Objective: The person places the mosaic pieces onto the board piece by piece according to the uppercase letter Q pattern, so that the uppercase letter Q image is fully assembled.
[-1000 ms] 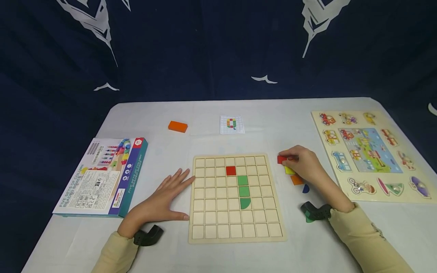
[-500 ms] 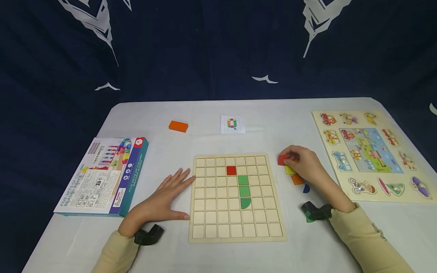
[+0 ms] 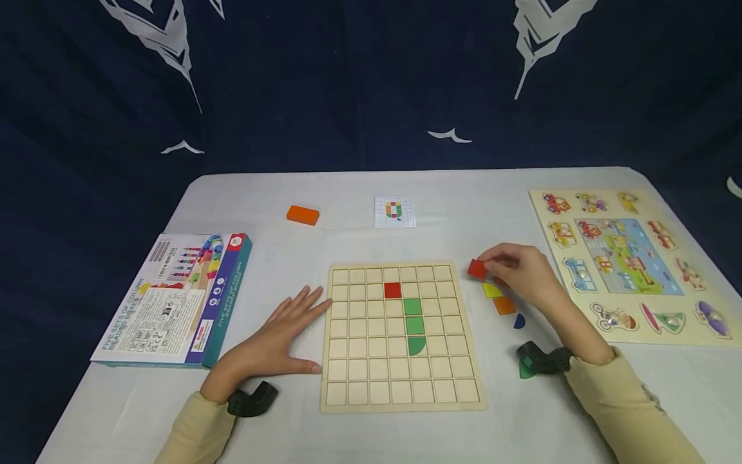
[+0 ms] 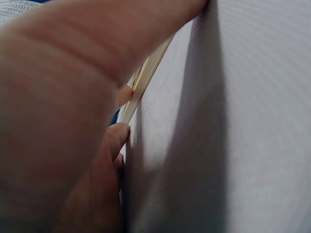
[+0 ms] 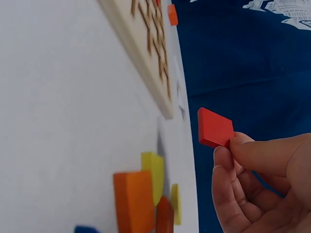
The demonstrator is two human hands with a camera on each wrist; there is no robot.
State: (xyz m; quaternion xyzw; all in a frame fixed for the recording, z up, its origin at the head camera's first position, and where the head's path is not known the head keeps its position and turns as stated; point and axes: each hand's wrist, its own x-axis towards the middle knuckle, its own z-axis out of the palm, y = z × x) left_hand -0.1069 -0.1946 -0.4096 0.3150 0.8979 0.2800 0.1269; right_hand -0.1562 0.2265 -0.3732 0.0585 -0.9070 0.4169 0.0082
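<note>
The red tile [image 5: 214, 128] is held off the tabletop [image 3: 406, 438], just beside the right edge of the grid board [image 3: 379, 408]; the right hand [image 3: 522, 274] pinches it by one corner between thumb and fingers; the left hand [image 3: 284, 335] has its fingers spread at the board's left rim, seemingly touching it, though the thumb crowds the left wrist view. Held by so small a corner, the tile could twist or drop; a push from the left hand could slide the board and jar the red square [image 3: 392, 290] and green squares [image 3: 414, 325] in its cells. Near the right hand lie a yellow tile [image 3: 491, 291], an orange tile [image 3: 504, 305] and a blue piece [image 3: 519, 321]; farther out, a patterned card [image 3: 395, 211]. The box [image 3: 226, 316] reads "FIVE SETS OF COLUMN BEADED BOXES" along its spine; its fine print is illegible.
</note>
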